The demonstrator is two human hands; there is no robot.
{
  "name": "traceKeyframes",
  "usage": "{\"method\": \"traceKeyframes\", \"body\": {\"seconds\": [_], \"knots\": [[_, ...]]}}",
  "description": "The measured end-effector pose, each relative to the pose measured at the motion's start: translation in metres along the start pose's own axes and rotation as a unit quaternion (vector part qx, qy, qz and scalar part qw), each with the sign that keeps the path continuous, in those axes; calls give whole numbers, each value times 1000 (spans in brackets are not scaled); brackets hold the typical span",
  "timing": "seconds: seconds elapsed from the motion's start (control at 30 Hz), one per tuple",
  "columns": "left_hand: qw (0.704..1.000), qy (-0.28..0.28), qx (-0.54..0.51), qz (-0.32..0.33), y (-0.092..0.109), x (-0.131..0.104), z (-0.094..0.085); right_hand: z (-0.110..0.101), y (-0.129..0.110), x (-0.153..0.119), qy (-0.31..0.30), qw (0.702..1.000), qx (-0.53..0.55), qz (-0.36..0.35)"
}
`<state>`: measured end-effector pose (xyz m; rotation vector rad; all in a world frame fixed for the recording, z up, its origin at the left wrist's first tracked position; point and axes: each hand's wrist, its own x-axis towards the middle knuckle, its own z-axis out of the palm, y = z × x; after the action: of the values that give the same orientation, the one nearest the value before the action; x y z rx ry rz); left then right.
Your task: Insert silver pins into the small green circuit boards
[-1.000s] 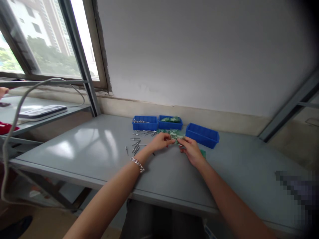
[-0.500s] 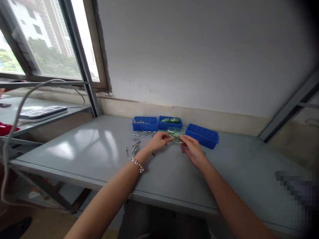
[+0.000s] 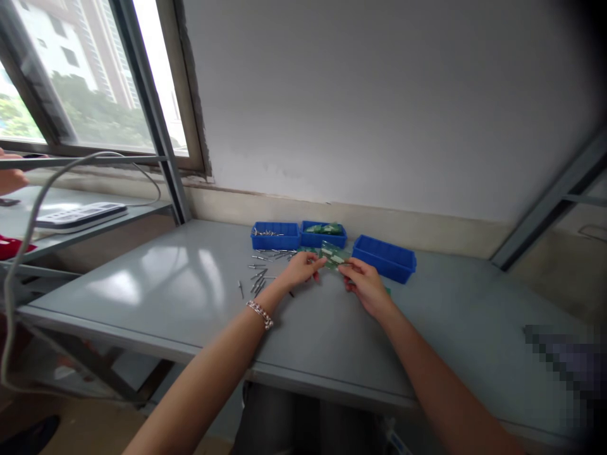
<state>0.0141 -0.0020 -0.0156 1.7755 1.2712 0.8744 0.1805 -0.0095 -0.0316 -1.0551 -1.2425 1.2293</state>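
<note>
A small clear bag with green marking (image 3: 332,255) is held up between my two hands over the table. My left hand (image 3: 302,268), with a bracelet at the wrist, pinches its left edge. On the opposite edge, the fingers of my right hand (image 3: 364,280) are closed. Pale pieces show through the plastic, too small to name. Left of my left hand, several metal rivet-like pins (image 3: 258,278) lie loose. Behind the hands stand a blue bin with small metal pieces (image 3: 275,241) and a blue bin with green bags (image 3: 324,241).
Another blue bin (image 3: 385,260) stands right of my right hand. The grey table (image 3: 165,278) meets the wall at the back. Metal frame posts (image 3: 173,183) rise at the side, and a grey cable (image 3: 35,215) loops at far left. Another person's hand (image 3: 12,177) shows there.
The bag has tilted and turned slightly between my hands, its pale pieces now slanting. Both my hands stay nearly in place. At far left, the other person's hand has come further into view.
</note>
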Motion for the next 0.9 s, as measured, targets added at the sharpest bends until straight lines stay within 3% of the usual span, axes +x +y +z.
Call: {"method": "traceKeyframes", "body": {"seconds": [0.1, 0.2, 0.33, 0.5, 0.6, 0.7, 0.9], "knots": [[998, -41, -41, -33, -3, 1, 0, 0, -1, 0, 15, 1000, -11, -17], [978, -107, -166, -61, 0, -1, -2, 0, -1, 1, 27, 999, -32, -35], [941, -141, -287, -113, 6, -2, -7, -1, 3, 4, 39, 995, -59, -65], [910, -178, -342, -153, 5, 0, -13, -4, 5, 6, 31, 989, -95, -109], [910, -176, -341, -156, 5, 0, -11, -5, 2, 4, -2, 980, -131, -150], [928, -136, -323, -123, 7, -2, -7, -6, 0, 2, -20, 975, -145, -169], [962, -62, -257, -63, 3, -2, -2, -4, -1, 2, 3, 995, -41, -88]]}}
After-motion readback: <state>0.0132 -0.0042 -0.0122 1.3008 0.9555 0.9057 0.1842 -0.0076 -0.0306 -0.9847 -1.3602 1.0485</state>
